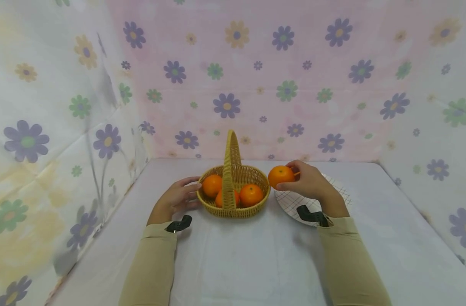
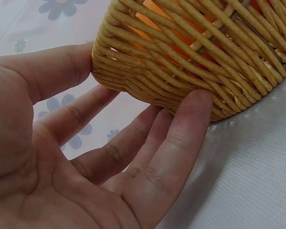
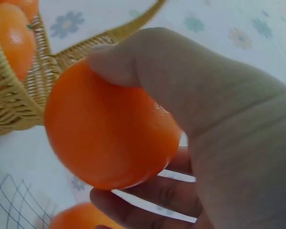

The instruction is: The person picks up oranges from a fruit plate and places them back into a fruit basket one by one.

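A woven wicker basket [image 1: 252, 211] with a tall arched handle stands on the table, with three oranges inside, one of them [image 1: 251, 195] right of the handle. Against the basket's left side rests my left hand [image 1: 178, 196]; in the left wrist view its spread, gently bent fingers touch the woven wall [image 2: 148, 71]. My right hand [image 1: 311, 180] holds an orange [image 1: 281, 177] beside the basket's right rim, thumb on one side and fingers on the other. Under that hand, in the right wrist view, part of another orange [image 3: 83, 218] shows near the plate.
A white plate with a dark grid pattern [image 1: 290, 205] lies right of the basket, partly hidden under my right hand and wrist. White cloth covers the table [image 1: 233, 259]. Flower-printed cloth [image 1: 255, 106] hangs at the back and on both sides.
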`<action>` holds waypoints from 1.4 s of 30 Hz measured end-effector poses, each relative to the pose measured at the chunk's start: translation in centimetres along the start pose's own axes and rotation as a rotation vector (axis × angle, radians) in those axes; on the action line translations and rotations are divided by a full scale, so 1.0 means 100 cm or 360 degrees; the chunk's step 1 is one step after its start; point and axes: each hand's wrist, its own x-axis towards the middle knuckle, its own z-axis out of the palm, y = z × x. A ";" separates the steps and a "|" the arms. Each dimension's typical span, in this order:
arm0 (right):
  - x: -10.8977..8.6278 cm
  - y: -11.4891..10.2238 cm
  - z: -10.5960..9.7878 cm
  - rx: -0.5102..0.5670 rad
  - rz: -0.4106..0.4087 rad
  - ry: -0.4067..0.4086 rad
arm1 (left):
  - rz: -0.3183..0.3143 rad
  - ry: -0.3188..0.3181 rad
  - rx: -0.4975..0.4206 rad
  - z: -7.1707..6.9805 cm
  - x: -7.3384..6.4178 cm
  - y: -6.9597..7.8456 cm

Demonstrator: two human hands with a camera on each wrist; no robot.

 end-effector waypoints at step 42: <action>0.055 -0.038 0.071 -0.0160 0.0037 0.0013 | -0.0006 -0.0005 0.0011 -0.001 0.001 0.000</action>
